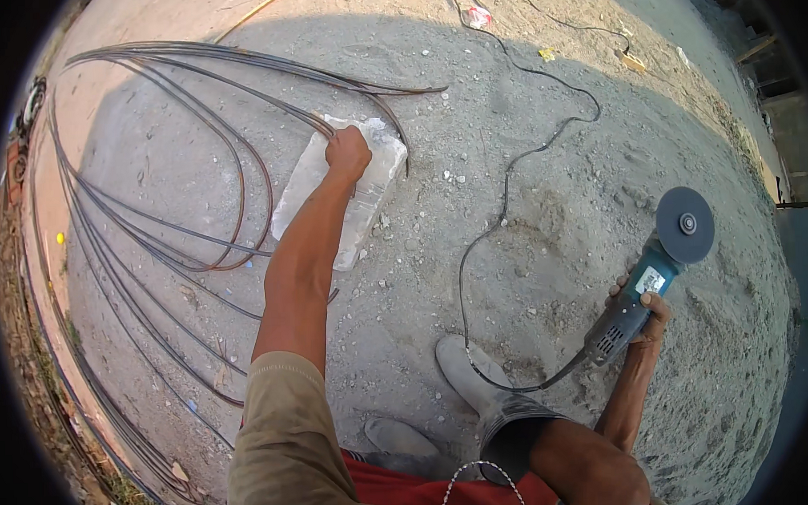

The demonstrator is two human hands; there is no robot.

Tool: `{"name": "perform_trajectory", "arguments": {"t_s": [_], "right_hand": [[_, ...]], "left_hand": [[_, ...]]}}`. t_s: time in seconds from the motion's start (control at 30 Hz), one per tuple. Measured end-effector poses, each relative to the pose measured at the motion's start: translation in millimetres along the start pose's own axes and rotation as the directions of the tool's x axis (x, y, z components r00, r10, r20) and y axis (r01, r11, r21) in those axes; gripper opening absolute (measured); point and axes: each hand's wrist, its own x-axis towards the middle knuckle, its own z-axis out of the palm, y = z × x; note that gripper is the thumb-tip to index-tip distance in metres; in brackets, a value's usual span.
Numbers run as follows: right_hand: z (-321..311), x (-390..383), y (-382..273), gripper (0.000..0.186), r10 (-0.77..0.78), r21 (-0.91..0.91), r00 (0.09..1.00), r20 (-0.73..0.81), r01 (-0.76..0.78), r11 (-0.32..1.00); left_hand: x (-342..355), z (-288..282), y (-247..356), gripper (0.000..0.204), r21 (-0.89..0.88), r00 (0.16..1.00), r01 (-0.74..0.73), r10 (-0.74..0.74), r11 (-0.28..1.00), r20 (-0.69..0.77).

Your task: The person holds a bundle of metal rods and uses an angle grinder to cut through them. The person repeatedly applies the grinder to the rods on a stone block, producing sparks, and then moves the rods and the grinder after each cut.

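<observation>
My left hand [349,155] is closed around the ends of some thin steel rods [279,103], just above a pale, rough-edged concrete block [371,196]. From my fist these rods bend away to the far left. On the right, my right hand [656,313] grips the body of a teal and black angle grinder [621,313]. Its dark cutting disc [672,212] faces up, well apart from the rods and the block. Whether the disc is turning I cannot tell. A black power cord [507,191] runs from the grinder's rear end across the ground.
Several more long bent rods [136,226] fan over the dusty ground at the left. The cord loops past my boot [466,375] toward the far right, where a small yellowish block [632,63] lies. Red and white litter [478,17] sits near the cord.
</observation>
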Motion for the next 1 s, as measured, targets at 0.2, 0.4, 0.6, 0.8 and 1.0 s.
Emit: {"name": "perform_trajectory", "arguments": {"t_s": [0.2, 0.4, 0.6, 0.8, 1.0], "right_hand": [[-29, -31, 2, 0.067, -0.010, 0.030, 0.999, -0.050, 0.012, 0.999], [-52, -46, 11, 0.067, -0.075, 0.084, 0.988, -0.132, 0.087, 0.993], [-66, -71, 5, 0.062, -0.117, 0.060, 0.968, -0.224, 0.133, 0.989], [-70, -75, 5, 0.063, -0.031, 0.109, 0.986, -0.165, 0.050, 0.993], [-53, -56, 16, 0.070, -0.052, 0.102, 0.997, -0.057, 0.057, 0.993]], "left_hand": [[1, 1, -21, 0.034, 0.081, 0.999, 0.031, -0.028, 0.996, -0.039], [13, -2, -12, 0.052, -0.004, 0.989, 0.145, -0.145, 0.989, -0.007], [20, 3, -29, 0.047, -0.171, 0.947, 0.303, -0.316, 0.937, -0.057], [62, -79, -1, 0.022, -0.893, 0.932, 0.360, -0.064, 0.269, 0.357], [69, -174, 52, 0.042, -0.770, 0.890, 0.267, 0.158, 0.579, 0.427]]}}
